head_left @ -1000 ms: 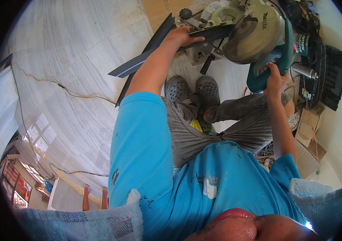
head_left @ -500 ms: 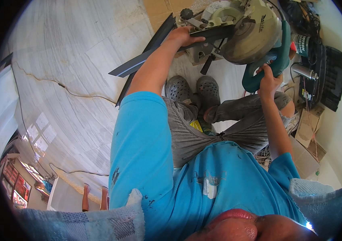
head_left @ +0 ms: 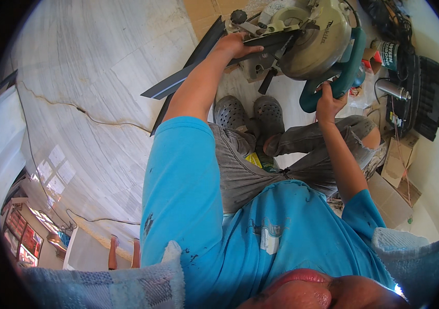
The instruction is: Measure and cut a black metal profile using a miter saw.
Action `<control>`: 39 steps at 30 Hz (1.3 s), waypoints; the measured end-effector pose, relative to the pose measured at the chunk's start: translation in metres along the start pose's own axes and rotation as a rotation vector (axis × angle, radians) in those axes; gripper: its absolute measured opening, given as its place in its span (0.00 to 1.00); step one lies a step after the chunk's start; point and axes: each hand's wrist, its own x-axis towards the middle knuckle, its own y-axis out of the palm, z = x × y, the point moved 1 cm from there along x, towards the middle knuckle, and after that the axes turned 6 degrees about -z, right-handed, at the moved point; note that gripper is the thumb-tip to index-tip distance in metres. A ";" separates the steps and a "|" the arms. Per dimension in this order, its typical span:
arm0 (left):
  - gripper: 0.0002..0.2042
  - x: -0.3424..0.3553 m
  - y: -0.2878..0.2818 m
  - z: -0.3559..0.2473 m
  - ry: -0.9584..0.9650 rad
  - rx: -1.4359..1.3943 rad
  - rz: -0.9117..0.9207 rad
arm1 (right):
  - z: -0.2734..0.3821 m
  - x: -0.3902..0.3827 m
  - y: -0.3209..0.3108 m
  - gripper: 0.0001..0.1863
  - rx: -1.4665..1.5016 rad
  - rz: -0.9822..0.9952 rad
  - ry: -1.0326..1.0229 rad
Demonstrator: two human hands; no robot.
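At the top of the view stands a miter saw with a green handle [head_left: 354, 64] and a round blade guard [head_left: 318, 51]. My right hand [head_left: 329, 104] is closed around the handle's loop. A long dark grey strip [head_left: 168, 86] lies slanted across the saw's base, one end sticking out to the left. My left hand [head_left: 237, 46] presses and grips this strip near the saw's fence, thumb pointing toward the blade. The cutting edge is hidden by the guard. Under that strip, a second dark strip [head_left: 206, 44] lies at a steeper angle.
A cardboard sheet [head_left: 193, 15] lies beneath the saw. To the right are a paint can [head_left: 387, 55], a spray can [head_left: 393, 88], an open black tool case [head_left: 428, 98] and cardboard pieces [head_left: 392, 198]. Cords [head_left: 111, 122] cross the floor at left. My clogs [head_left: 268, 114] stand close below the saw.
My right hand and the saw's handle and guard have swung a little left, uncovering more of the paint can and the things near it. The left hand and strip stay almost still.
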 end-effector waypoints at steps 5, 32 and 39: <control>0.49 0.009 -0.003 0.005 0.019 0.018 -0.031 | -0.019 -0.005 0.006 0.11 -0.061 -0.018 -0.087; 0.48 -0.002 -0.007 -0.003 -0.004 0.007 -0.010 | 0.064 0.036 -0.010 0.12 -0.026 0.051 0.133; 0.48 0.000 -0.001 0.002 0.003 0.009 -0.022 | 0.080 0.040 -0.006 0.12 -0.075 0.058 0.147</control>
